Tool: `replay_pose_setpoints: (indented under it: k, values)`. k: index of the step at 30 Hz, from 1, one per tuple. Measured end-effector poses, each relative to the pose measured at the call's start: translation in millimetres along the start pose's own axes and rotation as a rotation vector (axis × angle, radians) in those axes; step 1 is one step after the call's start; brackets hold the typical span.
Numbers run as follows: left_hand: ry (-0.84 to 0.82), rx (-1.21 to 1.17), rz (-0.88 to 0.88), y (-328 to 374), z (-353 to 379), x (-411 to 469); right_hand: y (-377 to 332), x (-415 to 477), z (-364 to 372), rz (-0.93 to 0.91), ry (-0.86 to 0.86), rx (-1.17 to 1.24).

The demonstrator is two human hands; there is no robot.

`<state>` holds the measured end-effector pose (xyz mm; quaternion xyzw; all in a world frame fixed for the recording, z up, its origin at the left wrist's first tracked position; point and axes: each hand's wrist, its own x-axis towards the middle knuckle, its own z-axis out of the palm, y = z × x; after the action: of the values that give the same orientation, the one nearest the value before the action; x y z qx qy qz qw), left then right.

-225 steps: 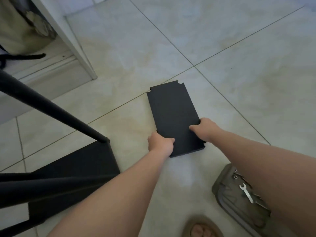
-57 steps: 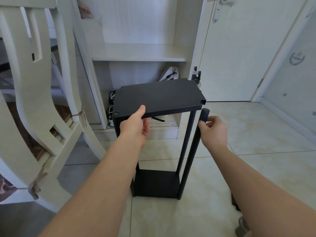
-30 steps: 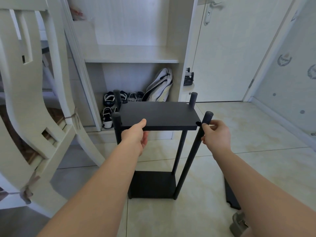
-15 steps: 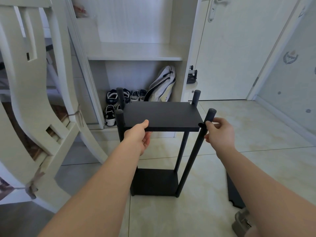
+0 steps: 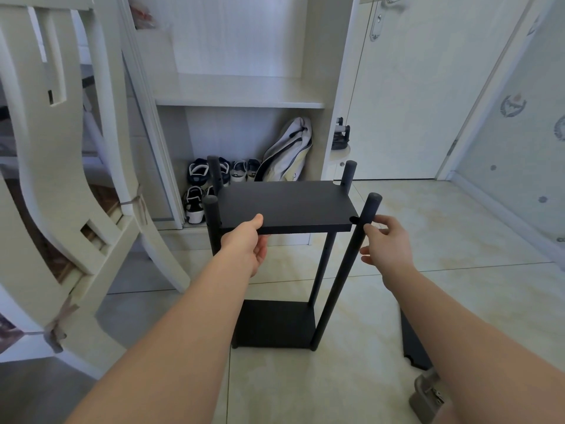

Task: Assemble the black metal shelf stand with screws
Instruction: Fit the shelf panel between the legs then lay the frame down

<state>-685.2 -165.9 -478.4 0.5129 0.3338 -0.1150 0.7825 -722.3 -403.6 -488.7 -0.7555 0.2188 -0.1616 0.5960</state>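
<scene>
Shelf panel (image 5: pixel 287 203) is gripped at its front edge by left hand (image 5: pixel 247 243), thumb on top, fingers underneath. Panel is held level between four upright poles, above base panel (image 5: pixel 275 322). Front right pole (image 5: pixel 345 270) is touched by right hand (image 5: pixel 386 243), fingers loosely curled; actual grasp cannot be told. White chair (image 5: pixel 61 179) is seen left of left hand.

matt black shelf (image 5: pixel 286 203) and poles (image 5: pixel 345 270), glossy pale tile floor (image 5: pixel 428 240), painted white wooden chair (image 5: pixel 70 191)
</scene>
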Motion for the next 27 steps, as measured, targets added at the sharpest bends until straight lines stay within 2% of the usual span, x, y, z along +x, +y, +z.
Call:
replay_pose_setpoints:
  k: [10,18,24,27]
  values:
    - [-0.033,0.006,-0.017,2.5,0.7,1.8,-0.5,-3.6,4.4,0.015,-0.034,-0.047]
    - [-0.05,0.026,-0.014,5.1,-0.5,5.4,0.0,-14.8,3.4,0.228,-0.162,-0.176]
    - [-0.05,0.022,-0.013,4.2,0.7,5.4,-10.4,-34.1,21.3,0.49,-0.347,0.164]
    - [-0.044,0.033,-0.004,3.4,0.6,6.0,-16.4,-36.9,35.1,0.537,-0.335,0.398]
